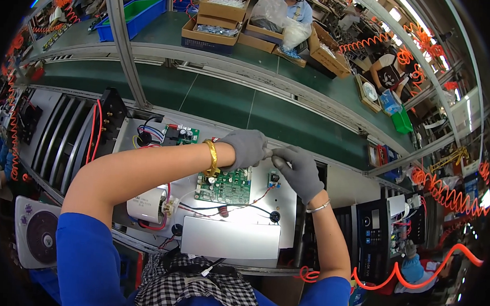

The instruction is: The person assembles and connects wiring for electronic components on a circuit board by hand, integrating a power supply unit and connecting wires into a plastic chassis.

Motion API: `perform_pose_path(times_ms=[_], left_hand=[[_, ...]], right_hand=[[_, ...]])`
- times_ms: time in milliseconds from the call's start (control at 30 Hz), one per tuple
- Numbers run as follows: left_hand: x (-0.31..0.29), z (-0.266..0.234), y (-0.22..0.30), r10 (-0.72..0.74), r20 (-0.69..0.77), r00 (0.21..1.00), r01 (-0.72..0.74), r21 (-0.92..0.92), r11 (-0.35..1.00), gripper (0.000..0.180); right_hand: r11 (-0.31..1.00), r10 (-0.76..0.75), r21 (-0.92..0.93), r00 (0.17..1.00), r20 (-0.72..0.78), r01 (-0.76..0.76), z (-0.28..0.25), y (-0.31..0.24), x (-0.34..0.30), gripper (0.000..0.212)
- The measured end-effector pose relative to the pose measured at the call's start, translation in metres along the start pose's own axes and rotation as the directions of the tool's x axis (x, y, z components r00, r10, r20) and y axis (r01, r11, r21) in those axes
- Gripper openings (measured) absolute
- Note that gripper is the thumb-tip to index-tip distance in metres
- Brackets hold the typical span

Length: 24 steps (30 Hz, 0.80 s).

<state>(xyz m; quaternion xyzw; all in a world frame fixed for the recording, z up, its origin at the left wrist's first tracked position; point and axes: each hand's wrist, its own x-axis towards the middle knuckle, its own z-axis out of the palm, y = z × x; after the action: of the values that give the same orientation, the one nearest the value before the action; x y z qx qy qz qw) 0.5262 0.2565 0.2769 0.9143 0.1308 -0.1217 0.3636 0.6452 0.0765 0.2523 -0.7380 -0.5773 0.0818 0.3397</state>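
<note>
Both my hands wear grey gloves and meet fingertip to fingertip above the far edge of an open metal chassis (283, 210). My left hand (247, 149) is closed, over the green circuit board (229, 188). Close beside it, my right hand (300, 171) pinches with thumb and fingers. Whatever lies between the fingertips is too small to make out. A smaller circuit board (274, 178) sits below my right hand. Under my left forearm are a white cylindrical part (147, 204) with wires and another green board (189, 134). A plain silver panel (230, 238) lies nearest me.
Beyond the chassis runs a green bench surface (220, 103) with a metal post (123, 47). Cardboard boxes (209, 40) and a blue bin (133, 19) stand farther back. A black control unit (372, 237) is at right, with an orange coiled hose (415, 283) in front.
</note>
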Motion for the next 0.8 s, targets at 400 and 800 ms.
perform_pose_path(times_ms=[400, 800], left_hand=[[-0.086, -0.05, -0.034, 0.161, -0.196, 0.967, -0.189, -0.138, 0.972, 0.034], [-0.084, -0.057, -0.065, 0.203, -0.262, 0.943, -0.249, -0.153, 0.956, 0.038]], right_hand=[[0.8, 0.085, -0.589, 0.951, 0.298, 0.113, -0.005, 0.002, -0.004, 0.014], [0.762, 0.098, -0.623, 0.92, 0.38, 0.177, -0.003, -0.007, 0.01, 0.011]])
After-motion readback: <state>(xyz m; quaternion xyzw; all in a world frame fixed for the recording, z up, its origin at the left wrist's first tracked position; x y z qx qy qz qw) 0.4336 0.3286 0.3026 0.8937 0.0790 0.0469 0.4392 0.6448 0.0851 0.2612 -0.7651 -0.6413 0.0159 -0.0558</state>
